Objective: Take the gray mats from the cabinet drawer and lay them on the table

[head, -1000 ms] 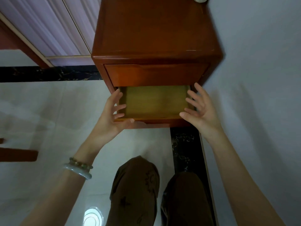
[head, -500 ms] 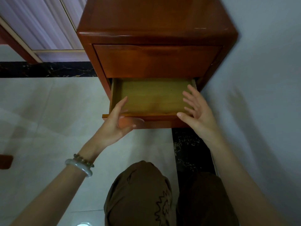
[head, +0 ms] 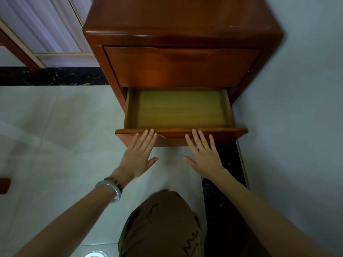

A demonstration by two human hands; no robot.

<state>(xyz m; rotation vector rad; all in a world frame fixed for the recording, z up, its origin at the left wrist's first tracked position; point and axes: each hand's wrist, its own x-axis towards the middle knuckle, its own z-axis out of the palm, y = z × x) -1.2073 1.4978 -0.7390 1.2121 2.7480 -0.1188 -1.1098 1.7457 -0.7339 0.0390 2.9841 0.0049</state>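
Note:
A red-brown wooden cabinet (head: 181, 30) stands against the pale wall. Its lower drawer (head: 228, 134) is pulled out, and only a bare yellowish wooden bottom shows inside. No gray mat is in view. My left hand (head: 138, 153) lies flat with fingers spread, fingertips on the drawer's front panel left of the middle. My right hand (head: 205, 153) lies flat the same way, fingertips on the front panel right of the middle. Neither hand holds anything. The upper drawer (head: 181, 67) is closed.
Pale glossy floor tiles (head: 55, 127) spread to the left, with a black marble strip (head: 46, 76) along the back and beside the wall. A curtain (head: 37, 21) hangs at upper left. My brown-trousered knees (head: 159, 225) are at the bottom. A wooden piece (head: 4, 185) pokes in at the left edge.
Both hands have come out of the drawer's sides and now rest flat, fingers extended, on its front panel. The view has shifted closer and lower toward the cabinet.

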